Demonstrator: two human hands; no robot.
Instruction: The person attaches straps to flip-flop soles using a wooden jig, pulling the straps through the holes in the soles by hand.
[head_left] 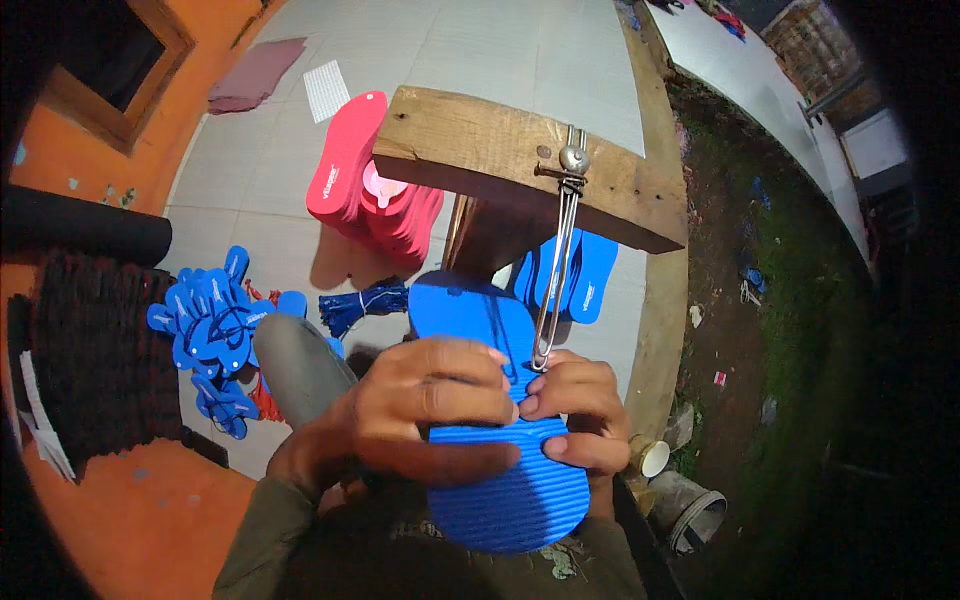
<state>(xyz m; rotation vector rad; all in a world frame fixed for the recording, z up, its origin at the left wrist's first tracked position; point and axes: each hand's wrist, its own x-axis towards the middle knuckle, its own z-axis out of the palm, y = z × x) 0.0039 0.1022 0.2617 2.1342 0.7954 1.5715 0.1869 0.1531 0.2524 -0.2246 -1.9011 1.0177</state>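
Under both hands lies a bright blue, finely ribbed sandal sole (505, 480). Beyond the left hand (420, 405) stands a red sole stack (375, 190); to its left, a blue sandal heap (215, 325). Above, a brown wooden block (480, 150) and silver metal hook (560, 260).

Sandal workshop, sole piles (375, 195) (tiled porch)

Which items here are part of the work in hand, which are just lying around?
In use:
- blue sandal sole, held by left hand and right hand
- metal hook tool on the wooden beam

Lying about:
- red soles stack
- blue soles pile
- blue strap bundle
- white cup
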